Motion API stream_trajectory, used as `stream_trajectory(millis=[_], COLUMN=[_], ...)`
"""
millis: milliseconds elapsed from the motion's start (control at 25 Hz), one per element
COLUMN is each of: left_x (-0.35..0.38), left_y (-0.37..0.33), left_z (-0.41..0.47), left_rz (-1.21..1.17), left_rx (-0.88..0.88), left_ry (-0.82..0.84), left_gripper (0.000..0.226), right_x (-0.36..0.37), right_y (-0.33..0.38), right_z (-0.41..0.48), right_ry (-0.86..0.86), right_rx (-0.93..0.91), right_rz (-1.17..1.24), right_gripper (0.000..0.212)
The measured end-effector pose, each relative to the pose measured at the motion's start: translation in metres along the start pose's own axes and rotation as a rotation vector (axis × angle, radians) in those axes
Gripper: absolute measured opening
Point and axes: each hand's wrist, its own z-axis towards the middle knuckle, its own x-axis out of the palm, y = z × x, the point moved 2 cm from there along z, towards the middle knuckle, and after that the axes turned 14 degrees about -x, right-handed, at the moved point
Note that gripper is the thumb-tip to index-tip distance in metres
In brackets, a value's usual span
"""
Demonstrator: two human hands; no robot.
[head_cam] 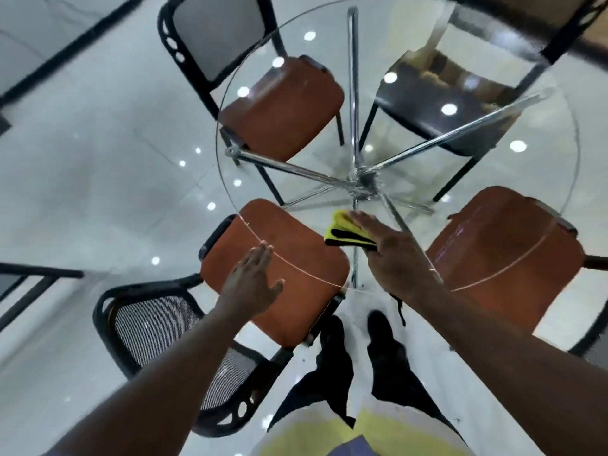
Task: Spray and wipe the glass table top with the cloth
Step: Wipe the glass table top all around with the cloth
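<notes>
The round glass table top (411,54) fills the upper right of the head view, with chrome legs crossing under its middle. A folded yellow cloth with black edging (342,225) lies on the glass near its front edge. My right hand (391,248) lies flat on the cloth, fingers straight, pressing it to the glass. My left hand (255,278) is open with straight fingers, its fingertips at the glass rim on the front left. No spray bottle is in view.
Three orange-seated chairs (279,106) (283,274) (506,251) and one black-seated chair (437,110) are tucked under the glass. My legs and dark shoes (362,340) stand at the table's front edge. Glossy white floor tiles spread to the left.
</notes>
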Motion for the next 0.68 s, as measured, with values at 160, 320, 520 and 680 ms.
stream_trajectory(millis=[160,320,520,680], left_x=[0.014,0.028,0.036,0.042], left_y=[-0.012,-0.021,-0.023,-0.024], left_z=[-0.002,0.002,0.004,0.0], left_rz=[0.077,0.062,0.071,0.013], left_rx=[-0.02,-0.1,-0.138,-0.171], left_ry=[0.019,0.053,0.044,0.022], left_gripper=[0.094,0.103,0.103,0.102], right_x=[0.047,0.076,0.103,0.103], right_y=[-0.011,-0.037,-0.059,-0.062], right_z=[0.061,0.059,0.06,0.058], right_ry=[0.445,0.452,0.3,0.231], right_rx=[-0.06,-0.489,-0.724,-0.701], right_rz=[-0.195,-0.537,-0.562,-0.57], right_gripper=[0.071,0.067,0.063,0.065])
